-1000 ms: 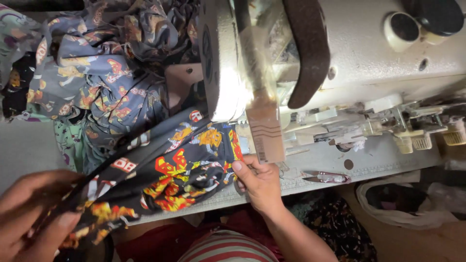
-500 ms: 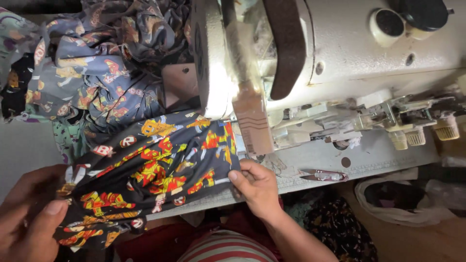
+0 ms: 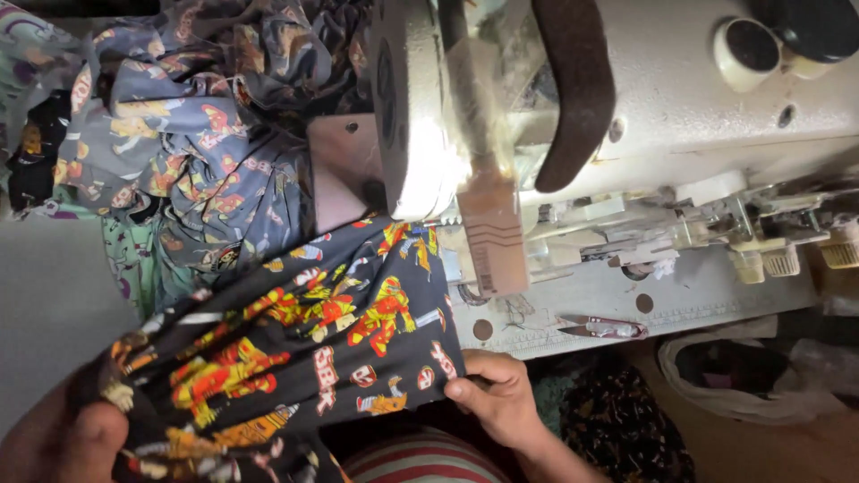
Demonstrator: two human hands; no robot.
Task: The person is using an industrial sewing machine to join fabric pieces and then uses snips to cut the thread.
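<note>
A black fabric piece (image 3: 304, 340) with red, orange and yellow cartoon prints lies spread between my hands, in front of the white sewing machine (image 3: 626, 107). My right hand (image 3: 497, 394) pinches its right edge near the machine bed. My left hand (image 3: 63, 443) grips its bunched left end at the bottom left corner. The fabric's far edge lies by the needle area under the machine head (image 3: 407, 125).
A heap of grey-blue printed fabric (image 3: 197, 134) lies behind, at upper left. Small thread snips (image 3: 604, 328) rest on the machine bed (image 3: 680, 304). A tan tape strip (image 3: 490, 233) hangs from the machine head. A white bag (image 3: 743, 376) sits at lower right.
The black fabric has been pulled back toward me and spread wider. My right hand slid down along its edge, away from the needle area. My left hand stays at the lower left.
</note>
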